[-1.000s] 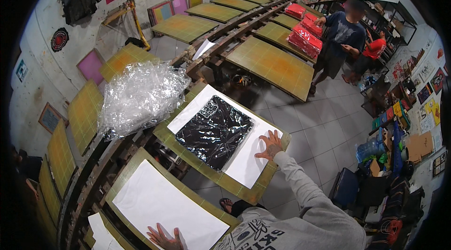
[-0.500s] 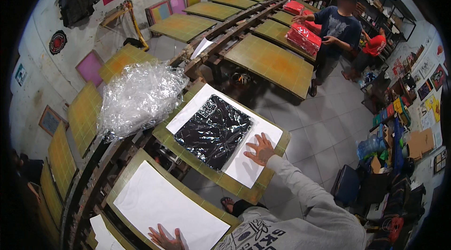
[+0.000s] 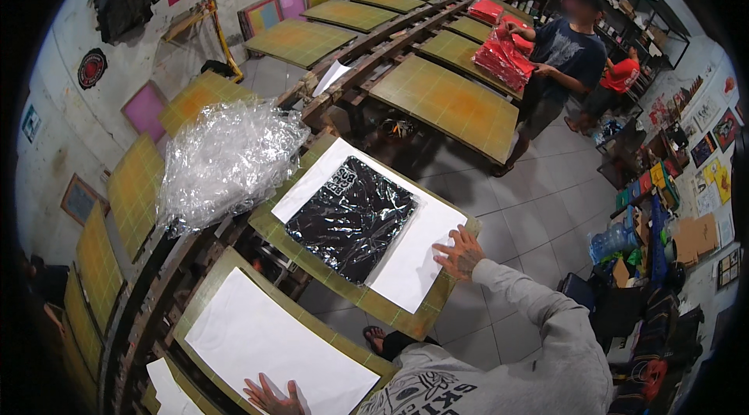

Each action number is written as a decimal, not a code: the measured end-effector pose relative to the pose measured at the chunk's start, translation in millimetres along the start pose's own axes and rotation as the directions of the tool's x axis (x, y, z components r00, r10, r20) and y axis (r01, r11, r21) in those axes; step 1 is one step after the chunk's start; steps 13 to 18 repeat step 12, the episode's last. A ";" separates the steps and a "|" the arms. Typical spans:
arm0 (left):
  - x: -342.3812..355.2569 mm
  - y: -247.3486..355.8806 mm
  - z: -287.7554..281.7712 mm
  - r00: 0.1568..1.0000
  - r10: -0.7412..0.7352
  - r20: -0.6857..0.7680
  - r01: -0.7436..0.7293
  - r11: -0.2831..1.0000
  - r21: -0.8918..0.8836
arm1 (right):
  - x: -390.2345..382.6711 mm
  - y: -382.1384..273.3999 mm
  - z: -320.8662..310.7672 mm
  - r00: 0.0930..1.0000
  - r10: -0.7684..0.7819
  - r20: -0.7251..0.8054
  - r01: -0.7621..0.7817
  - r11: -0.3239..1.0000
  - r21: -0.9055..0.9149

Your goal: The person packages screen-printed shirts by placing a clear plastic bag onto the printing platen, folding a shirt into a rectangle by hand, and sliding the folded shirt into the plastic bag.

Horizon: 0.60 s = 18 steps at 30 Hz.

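A folded black garment in a clear plastic bag [image 3: 351,220] lies on a white sheet [image 3: 409,286], which rests on a yellow-green board [image 3: 268,221]. At the right end of that sheet is my right hand [image 3: 462,253], its fingers apart and slightly bent, touching near the board's edge. My left hand [image 3: 273,397] lies with spread fingers on another white sheet [image 3: 277,333], on the nearer board [image 3: 195,304]. Neither hand visibly holds anything. Beyond the left side of the bagged garment sits a heap of clear plastic bags [image 3: 230,165].
Rows of similar boards [image 3: 449,107] run along dark rails to the back. Across the floor a person [image 3: 566,48] handles red packages [image 3: 503,56]; someone in red [image 3: 622,76] is farther right. Cluttered shelves [image 3: 663,204] line the right side.
My right hand has moved right, off the sheet's middle to the board's edge, with its fingers more bent. My left hand stays put. The other person has raised a hand over the red packages.
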State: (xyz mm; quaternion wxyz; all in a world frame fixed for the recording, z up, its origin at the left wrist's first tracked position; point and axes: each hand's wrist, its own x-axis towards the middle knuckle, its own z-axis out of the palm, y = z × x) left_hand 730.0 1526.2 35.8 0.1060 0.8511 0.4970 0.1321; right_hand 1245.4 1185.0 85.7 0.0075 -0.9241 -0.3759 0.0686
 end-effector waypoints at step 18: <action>-0.5 -3.6 3.2 1.000 -0.007 0.002 0.007 1.000 -0.021 | 55.5 -4.7 5.8 0.980 0.110 0.166 -0.106 0.994 -0.034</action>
